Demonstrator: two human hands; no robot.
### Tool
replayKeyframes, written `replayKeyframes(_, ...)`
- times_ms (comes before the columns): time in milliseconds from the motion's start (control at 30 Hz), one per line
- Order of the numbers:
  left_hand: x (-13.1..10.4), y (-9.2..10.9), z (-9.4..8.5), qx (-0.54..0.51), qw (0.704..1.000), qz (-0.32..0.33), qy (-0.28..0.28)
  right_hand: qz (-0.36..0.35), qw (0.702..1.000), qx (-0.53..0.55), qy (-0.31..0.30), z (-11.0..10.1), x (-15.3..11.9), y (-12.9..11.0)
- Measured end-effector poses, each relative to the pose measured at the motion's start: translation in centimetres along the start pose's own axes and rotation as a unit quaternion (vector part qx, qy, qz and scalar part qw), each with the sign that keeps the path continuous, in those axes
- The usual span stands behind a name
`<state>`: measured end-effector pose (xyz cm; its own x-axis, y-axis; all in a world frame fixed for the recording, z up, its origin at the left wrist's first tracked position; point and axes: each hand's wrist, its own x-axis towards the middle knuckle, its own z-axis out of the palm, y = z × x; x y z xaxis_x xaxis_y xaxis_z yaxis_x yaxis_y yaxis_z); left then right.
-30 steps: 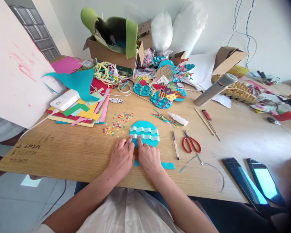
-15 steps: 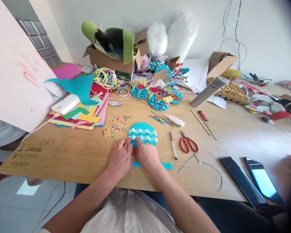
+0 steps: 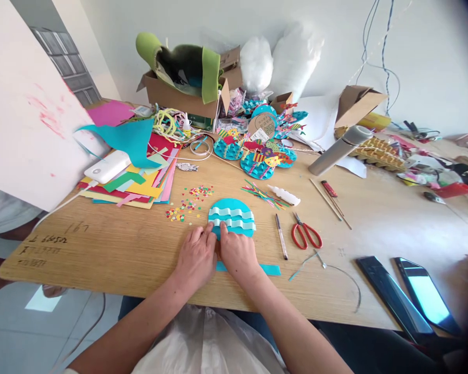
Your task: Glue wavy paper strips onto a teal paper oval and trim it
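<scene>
A round blue disc [image 3: 231,203] lies on the wooden table, with two wavy pale strips [image 3: 239,214] across it. The index fingertip of my left hand [image 3: 197,255] touches the left end of the lower strip. Beside it, my right hand [image 3: 237,253] presses a fingertip on the same strip, a little further right. The other fingers of both hands are curled, and whether anything is under them is hidden. A flat blue strip [image 3: 271,269] lies partly beneath my right hand. Small colourful confetti [image 3: 200,191] is scattered up and left of the disc.
Right of the disc are a pen [image 3: 281,237], red-handled scissors [image 3: 306,231] and a white glue bottle [image 3: 284,195]. A grey flask [image 3: 339,150] and decorated blue discs [image 3: 253,169] stand further back. Coloured paper [image 3: 156,189] is stacked left; phones [image 3: 425,293] lie right.
The whole view has shifted slightly, so the table items appear a little further right and lower. Both hands stay at the lower pale strip.
</scene>
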<state>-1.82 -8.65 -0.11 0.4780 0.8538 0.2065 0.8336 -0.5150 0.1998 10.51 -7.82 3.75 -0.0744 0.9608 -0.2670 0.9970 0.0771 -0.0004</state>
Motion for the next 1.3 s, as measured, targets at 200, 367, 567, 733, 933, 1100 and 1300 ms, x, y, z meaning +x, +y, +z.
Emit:
replayKeyframes(200, -0.1, -0.1, 0.3, -0.012, 1.000, 0.001, -0.004, -0.022, 1.000, -0.002, -0.009, -0.8, 0.8, -0.2)
replayKeyframes(367, -0.1, -0.1, 0.3, -0.005, 1.000, -0.002, -0.008, -0.019, 1.000, 0.002, -0.011, -0.3, 0.8, 0.2)
replayKeyframes(567, 0.0, 0.1, 0.2, 0.011, 1.000, -0.007, -0.009, -0.011, 0.998, 0.064, 0.001, 0.3, 0.4, 1.9)
replayKeyframes(733, 0.0, 0.1, 0.4, 0.018, 1.000, 0.001, -0.002, 0.010, 0.997, 0.074, 0.026, 0.3, 0.2, 2.2)
replayKeyframes(933, 0.1, 0.1, 0.2, 0.015, 1.000, 0.000, -0.017, -0.004, 0.999, 0.042, 0.001, 0.6, 0.0, 1.6)
replayKeyframes(1100, 0.1, 0.1, 0.0, 0.029, 0.999, 0.001, -0.024, -0.018, 0.999, 0.016, -0.032, 0.2, 0.3, 1.4)
replayKeyframes(1300, 0.0, 0.2, 0.3, 0.037, 0.999, 0.006, -0.017, -0.031, 0.999, 0.004, -0.039, -0.5, 0.9, 1.2)
